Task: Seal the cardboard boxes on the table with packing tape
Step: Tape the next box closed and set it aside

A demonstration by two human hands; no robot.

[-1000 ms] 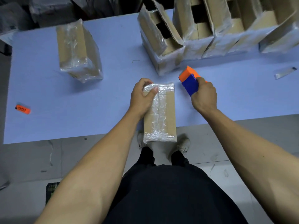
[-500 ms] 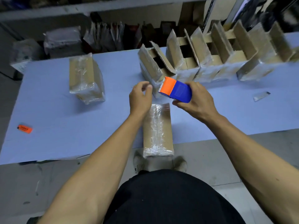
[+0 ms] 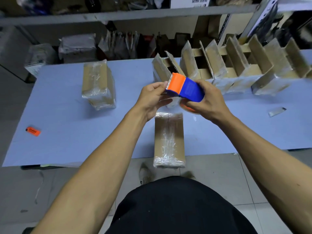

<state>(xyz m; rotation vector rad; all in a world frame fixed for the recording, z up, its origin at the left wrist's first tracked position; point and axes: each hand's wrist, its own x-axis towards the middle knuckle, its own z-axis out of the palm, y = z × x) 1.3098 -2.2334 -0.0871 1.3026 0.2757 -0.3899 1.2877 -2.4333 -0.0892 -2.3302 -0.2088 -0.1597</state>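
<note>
**Dispenser held above the taped box**

The right hand (image 3: 208,103) grips the tape dispenser (image 3: 184,88), light rigid plastic, best held by its blue body. The left hand's (image 3: 152,98) fingers (image 3: 160,86) pinch at its toothed orange end. The box (image 3: 168,139), stiff but film-slick, lies on the surface just below both hands.

From my seat I can find very little lettering. Up on the shelf far beyond my hands stands a white printed carton (image 3: 190,1) with a line of dark characters on its face, cut off by the frame's top edge and too blurred for me to read. Well off to the left of my left hand (image 3: 152,98), a small flat orange label (image 3: 33,131) lies on the pale blue table top (image 3: 67,132); its dark print is too small to make out.
</note>
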